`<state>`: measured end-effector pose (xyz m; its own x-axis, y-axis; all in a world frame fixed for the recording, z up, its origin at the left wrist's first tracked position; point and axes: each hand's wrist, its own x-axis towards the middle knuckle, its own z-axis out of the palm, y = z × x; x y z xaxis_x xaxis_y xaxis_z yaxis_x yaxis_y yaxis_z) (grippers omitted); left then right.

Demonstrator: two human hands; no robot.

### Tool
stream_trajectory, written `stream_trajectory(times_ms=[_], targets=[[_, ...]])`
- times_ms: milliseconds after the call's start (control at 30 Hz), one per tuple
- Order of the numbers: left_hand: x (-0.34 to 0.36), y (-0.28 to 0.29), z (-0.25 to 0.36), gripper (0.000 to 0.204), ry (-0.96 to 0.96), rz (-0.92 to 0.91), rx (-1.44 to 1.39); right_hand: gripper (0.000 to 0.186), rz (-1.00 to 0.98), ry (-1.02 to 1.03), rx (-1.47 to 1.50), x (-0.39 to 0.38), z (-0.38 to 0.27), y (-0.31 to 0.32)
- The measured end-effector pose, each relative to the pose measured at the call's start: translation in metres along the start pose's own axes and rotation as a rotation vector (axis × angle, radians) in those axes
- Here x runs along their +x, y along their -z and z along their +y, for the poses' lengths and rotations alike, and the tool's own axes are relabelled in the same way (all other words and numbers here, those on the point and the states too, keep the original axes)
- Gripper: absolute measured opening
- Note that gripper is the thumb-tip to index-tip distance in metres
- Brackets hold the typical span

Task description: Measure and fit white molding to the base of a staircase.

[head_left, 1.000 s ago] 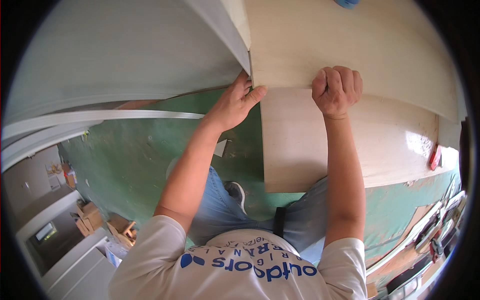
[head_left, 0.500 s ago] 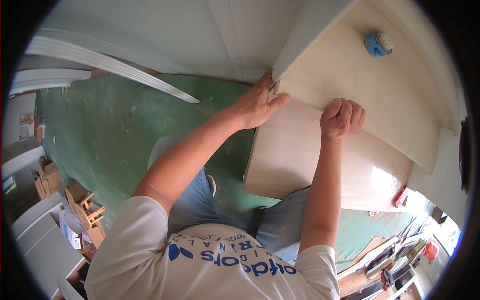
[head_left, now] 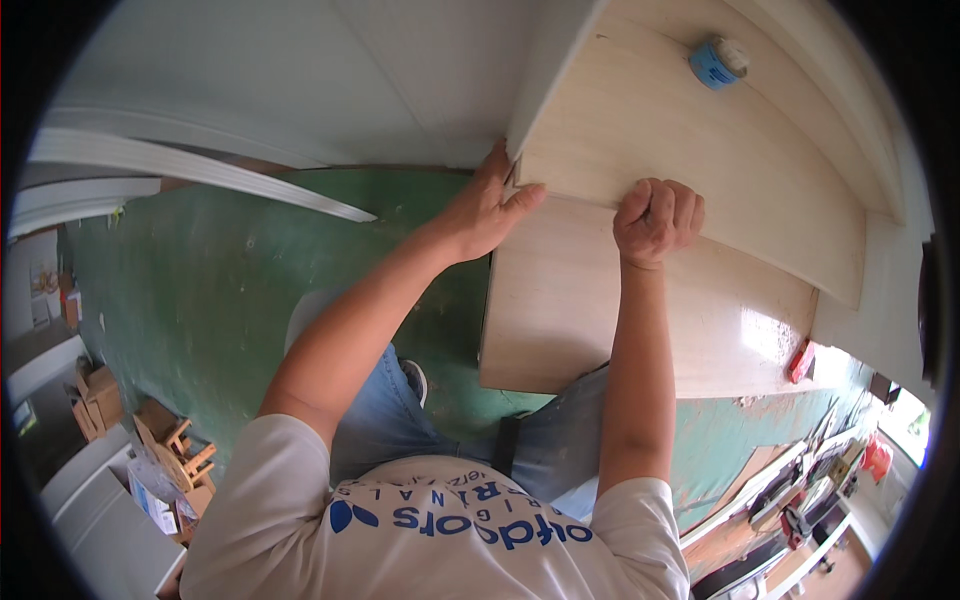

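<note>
My left hand (head_left: 488, 212) lies against the front corner where a pale wooden shelf board (head_left: 700, 150) meets a white upright panel (head_left: 553, 75). Its fingers stretch along the panel's outer side, their tips partly hidden, while the thumb points over the board's corner. At the front edge of that board my right hand (head_left: 658, 220) is closed in a fist, knuckles up. Whatever the curled fingers may hold is hidden. Below the shelf board a second pale wooden board (head_left: 570, 300) extends toward my legs.
A blue tub (head_left: 718, 63) stands at the back of the shelf board. A small red object (head_left: 801, 361) sits at the lower board's right end. White trim strips (head_left: 220, 172) cross above the green floor (head_left: 220, 280). Cardboard boxes (head_left: 98, 400) and a wooden stool (head_left: 185, 450) are at left, tools at lower right.
The view has shifted, so the boards and tub appear farther left. Both hands keep nearly the same pose and place at the shelf board's edge.
</note>
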<state>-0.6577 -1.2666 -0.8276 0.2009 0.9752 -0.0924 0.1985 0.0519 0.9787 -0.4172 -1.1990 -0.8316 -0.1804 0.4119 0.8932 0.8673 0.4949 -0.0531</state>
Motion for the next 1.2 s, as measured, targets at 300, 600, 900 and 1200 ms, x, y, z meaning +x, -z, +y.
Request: stream_trajectory(times_ms=[300,600,900,1200], targets=[[-0.004,-0.006,0.023,0.080,0.033,-0.013,-0.046,0.005,0.054,-0.049,0.037,-0.004,0.005,-0.005],[-0.003,-0.006,0.008,0.076,0.013,-0.005,0.042,0.012,0.099,-0.060,0.028,-0.004,0.006,-0.007],[0.000,0.000,-0.002,0.073,-0.007,-0.016,0.082,0.016,0.077,-0.054,0.046,0.000,0.006,-0.005],[-0.004,0.000,0.001,0.072,-0.010,-0.044,0.106,0.014,0.070,-0.058,0.072,-0.003,0.006,-0.004]])
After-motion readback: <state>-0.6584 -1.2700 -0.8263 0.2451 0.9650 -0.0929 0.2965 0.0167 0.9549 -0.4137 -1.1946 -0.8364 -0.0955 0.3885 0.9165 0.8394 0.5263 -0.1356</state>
